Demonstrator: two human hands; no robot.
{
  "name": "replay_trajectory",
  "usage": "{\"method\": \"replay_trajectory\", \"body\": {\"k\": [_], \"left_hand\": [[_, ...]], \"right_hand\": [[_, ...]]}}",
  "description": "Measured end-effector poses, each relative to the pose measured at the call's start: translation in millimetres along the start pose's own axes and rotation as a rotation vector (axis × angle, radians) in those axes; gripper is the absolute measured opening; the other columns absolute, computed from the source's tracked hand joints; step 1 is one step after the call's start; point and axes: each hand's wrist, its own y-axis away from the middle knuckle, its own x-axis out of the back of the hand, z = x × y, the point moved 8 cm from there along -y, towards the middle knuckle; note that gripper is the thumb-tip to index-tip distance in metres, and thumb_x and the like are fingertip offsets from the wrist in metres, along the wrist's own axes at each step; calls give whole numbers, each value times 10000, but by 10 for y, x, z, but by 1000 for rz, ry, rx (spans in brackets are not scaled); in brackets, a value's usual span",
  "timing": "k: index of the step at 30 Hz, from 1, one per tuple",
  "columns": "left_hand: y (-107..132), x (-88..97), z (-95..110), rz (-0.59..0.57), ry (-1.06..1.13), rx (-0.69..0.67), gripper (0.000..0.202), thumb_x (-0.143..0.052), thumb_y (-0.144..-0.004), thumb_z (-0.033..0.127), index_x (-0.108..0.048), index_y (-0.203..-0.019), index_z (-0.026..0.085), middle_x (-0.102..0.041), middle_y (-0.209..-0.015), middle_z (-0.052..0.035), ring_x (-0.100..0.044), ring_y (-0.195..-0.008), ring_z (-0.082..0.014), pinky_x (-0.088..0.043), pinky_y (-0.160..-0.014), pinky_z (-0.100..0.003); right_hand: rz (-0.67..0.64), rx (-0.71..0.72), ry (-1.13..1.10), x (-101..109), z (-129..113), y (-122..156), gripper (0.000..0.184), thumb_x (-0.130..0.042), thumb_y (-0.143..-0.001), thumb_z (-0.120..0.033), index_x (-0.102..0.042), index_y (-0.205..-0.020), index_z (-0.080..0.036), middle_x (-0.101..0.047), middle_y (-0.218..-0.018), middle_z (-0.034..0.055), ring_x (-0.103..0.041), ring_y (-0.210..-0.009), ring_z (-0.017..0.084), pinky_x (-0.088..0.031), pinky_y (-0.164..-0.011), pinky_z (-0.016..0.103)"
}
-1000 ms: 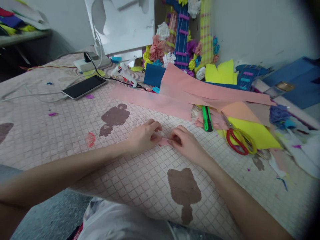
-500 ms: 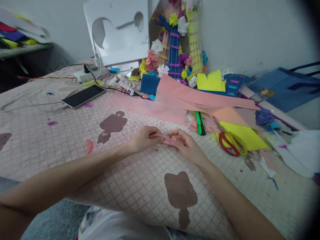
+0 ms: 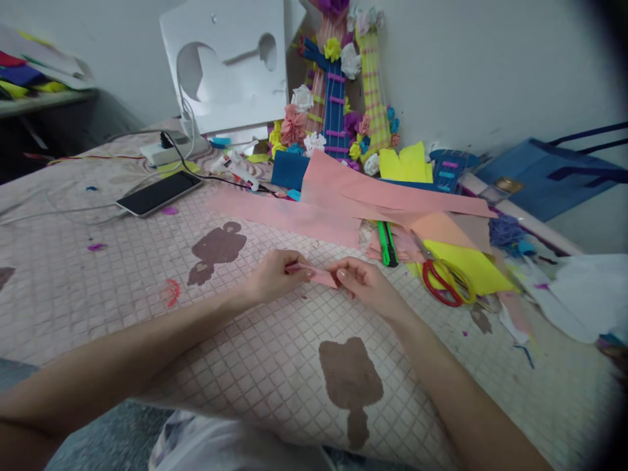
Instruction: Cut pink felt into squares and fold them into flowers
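Observation:
A small pink paper strip (image 3: 320,275) is held just above the checked pink bed cover (image 3: 98,281), one end in each hand. My left hand (image 3: 272,276) pinches its left end with closed fingers. My right hand (image 3: 366,284) pinches the right end between thumb and fingers. Both forearms reach in from the bottom of the view.
Behind the hands lie long pink paper sheets (image 3: 373,196), a green utility knife (image 3: 385,234), red-handled scissors (image 3: 444,281) on yellow paper (image 3: 473,265), a black phone (image 3: 159,193), a glue gun (image 3: 238,167), a power strip (image 3: 164,149) and paper flower crafts (image 3: 338,104) against the wall.
Both hands have lifted the pink strip a little off the cover and turned it; the camera has tilted up and shifted slightly.

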Motion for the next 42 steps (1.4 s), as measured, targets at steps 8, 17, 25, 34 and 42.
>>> {"method": "replay_trajectory", "body": {"k": [8, 17, 25, 34, 42], "left_hand": [[-10, 20, -44, -60, 129, 31, 240, -544, -825, 318, -673, -797, 117, -665, -660, -35, -594, -604, -110, -454, -572, -201], [-100, 55, 200, -60, -36, -104, 186, -578, -800, 302, -662, -832, 139, -690, -762, -35, -606, -662, -113, -431, -565, -187], [-175, -65, 114, -75, 164, 45, 145, -577, -764, 223, -600, -673, 113, -631, -603, -23, -572, -566, -94, -436, -565, -197], [-255, -203, 119, -174, 161, 49, 165, -604, -746, 249, -617, -648, 116, -616, -569, -8, -508, -497, -62, -357, -466, -157], [-381, -207, 70, -162, 137, 61, 157, -607, -762, 263, -619, -677, 132, -652, -594, -15, -560, -529, -76, -380, -469, -156]], "right_hand": [[40, 23, 22, -98, 67, -50, 266, -585, -823, -431, -537, -717, -192, -537, -584, -36, -459, -500, 89, -368, -471, 231], [33, 58, 48, -14, 29, -26, 263, -580, -830, -424, -545, -715, -191, -551, -590, -33, -476, -513, 91, -374, -483, 228], [179, 60, -20, 344, 108, -26, 391, -459, -872, -543, -592, -860, -175, -611, -721, 25, -541, -574, 115, -382, -451, 228], [117, 25, 27, 274, 114, 24, 291, -583, -810, -462, -554, -748, -180, -548, -576, -36, -453, -457, 71, -386, -439, 206], [397, 16, 201, 1207, 335, 376, 302, -572, -793, -488, -563, -782, -186, -570, -629, -8, -520, -523, 117, -437, -483, 246]]}}
